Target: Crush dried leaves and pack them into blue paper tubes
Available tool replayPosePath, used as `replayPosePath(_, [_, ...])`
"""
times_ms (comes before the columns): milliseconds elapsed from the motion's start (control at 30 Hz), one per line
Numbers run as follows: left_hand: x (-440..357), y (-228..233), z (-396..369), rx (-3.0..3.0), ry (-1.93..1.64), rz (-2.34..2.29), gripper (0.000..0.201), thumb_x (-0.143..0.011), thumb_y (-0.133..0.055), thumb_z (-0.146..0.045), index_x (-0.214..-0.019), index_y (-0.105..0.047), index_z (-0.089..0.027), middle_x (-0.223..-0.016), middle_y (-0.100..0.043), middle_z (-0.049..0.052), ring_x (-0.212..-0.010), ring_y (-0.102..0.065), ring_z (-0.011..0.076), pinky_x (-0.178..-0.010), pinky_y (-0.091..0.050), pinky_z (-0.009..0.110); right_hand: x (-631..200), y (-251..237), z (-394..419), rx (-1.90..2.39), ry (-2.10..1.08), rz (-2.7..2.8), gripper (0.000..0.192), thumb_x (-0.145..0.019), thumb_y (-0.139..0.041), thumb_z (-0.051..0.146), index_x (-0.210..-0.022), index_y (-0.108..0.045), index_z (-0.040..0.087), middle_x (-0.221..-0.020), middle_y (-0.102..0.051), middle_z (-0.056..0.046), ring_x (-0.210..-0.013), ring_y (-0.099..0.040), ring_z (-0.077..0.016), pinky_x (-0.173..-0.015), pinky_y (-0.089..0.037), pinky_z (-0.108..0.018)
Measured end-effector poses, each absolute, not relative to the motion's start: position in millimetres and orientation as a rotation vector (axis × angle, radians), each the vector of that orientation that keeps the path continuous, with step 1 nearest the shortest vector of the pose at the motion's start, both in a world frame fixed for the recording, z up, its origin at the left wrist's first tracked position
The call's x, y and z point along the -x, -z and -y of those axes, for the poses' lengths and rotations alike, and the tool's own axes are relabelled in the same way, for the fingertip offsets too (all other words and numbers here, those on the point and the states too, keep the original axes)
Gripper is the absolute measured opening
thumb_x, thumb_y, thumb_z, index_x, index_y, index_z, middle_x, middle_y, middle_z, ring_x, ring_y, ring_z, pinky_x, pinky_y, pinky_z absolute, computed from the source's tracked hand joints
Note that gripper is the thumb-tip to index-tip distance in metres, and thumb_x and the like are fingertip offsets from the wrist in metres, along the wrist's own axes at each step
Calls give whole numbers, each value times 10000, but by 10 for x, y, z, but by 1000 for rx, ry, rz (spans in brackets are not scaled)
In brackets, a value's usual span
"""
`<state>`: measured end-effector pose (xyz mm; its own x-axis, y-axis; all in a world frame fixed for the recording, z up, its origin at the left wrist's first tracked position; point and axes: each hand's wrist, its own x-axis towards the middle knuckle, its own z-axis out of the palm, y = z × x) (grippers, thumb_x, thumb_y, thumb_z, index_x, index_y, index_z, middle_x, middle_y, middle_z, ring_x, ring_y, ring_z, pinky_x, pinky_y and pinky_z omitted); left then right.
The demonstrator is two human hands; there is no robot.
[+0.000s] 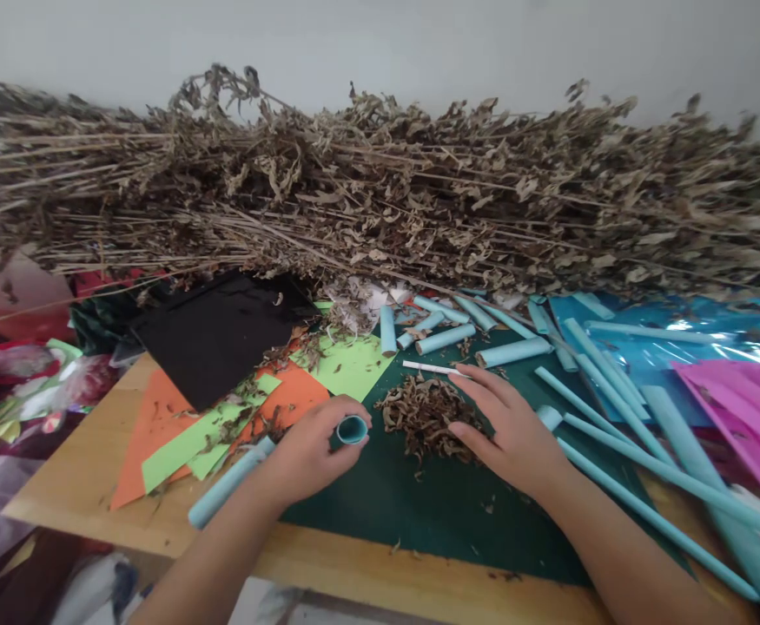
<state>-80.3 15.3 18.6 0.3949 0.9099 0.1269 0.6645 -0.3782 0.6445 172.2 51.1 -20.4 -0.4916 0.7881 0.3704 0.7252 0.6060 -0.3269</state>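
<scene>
My left hand [318,447] is wrapped round a light blue paper tube [352,430], whose open end faces up toward me; its inside looks hollow. To the right, my right hand [506,425] has its fingers and thumb spread at the edge of a pile of crumbled dried leaves [428,417]. A thin white stick [428,369] lies just behind the pile, and its right end meets my right fingertips; I cannot tell whether they touch it. Pile and stick are on a dark green sheet [419,512].
Bundles of dried leafy stalks [380,182] stretch along the wall. Several light blue tubes [513,351] are scattered at the right, near blue film [744,325] and pink sheets [744,425]. Black [223,330], orange [142,443] and lime green paper [360,365] lie on the wooden table [73,473].
</scene>
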Motion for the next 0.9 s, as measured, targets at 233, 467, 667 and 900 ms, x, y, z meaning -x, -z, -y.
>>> replayPosePath(233, [743, 7, -90, -2173, -996, -1048, 95, -762, -474, -178, -853, -451, -188, -863, -575, 68, -908, -528, 165, -865, -388, 379, -1697, 255, -509, 1093, -149, 2394, 442, -799, -426, 334, -1212, -318, 217, -1222, -377, -112, -1129, -348, -254, -880, -365, -453])
replayPosePath(467, [584, -6, 121, -2099, -1043, -937, 108, -725, -523, -165, -739, -418, -189, -658, -537, 17, -665, -509, 120, -690, -438, 299, -1661, 246, -496, 1043, -139, 2507, 465, -775, -459, 381, -1188, -370, 186, -1207, -404, -108, -1131, -331, -258, -895, -333, -444])
replayPosePath(667, [393, 35, 318, -1881, -1031, -1063, 143, -692, -504, -132, -636, -381, -179, -592, -497, 8, -568, -464, 101, -533, -385, 221, -1592, 107, -384, 1034, -141, 2680, 411, -730, -523, 420, -1084, -489, 213, -1013, -531, -81, -921, -461, -238, -740, -377, -401])
replayPosePath(900, [310, 79, 398, -1842, -1006, -1039, 130, -663, -482, -137, -593, -380, -173, -543, -491, 2, -513, -444, 92, -514, -365, 217, -1493, 71, -292, 1036, -134, 2773, 369, -683, -589, 384, -1013, -520, 234, -879, -565, -41, -797, -481, -215, -638, -360, -341])
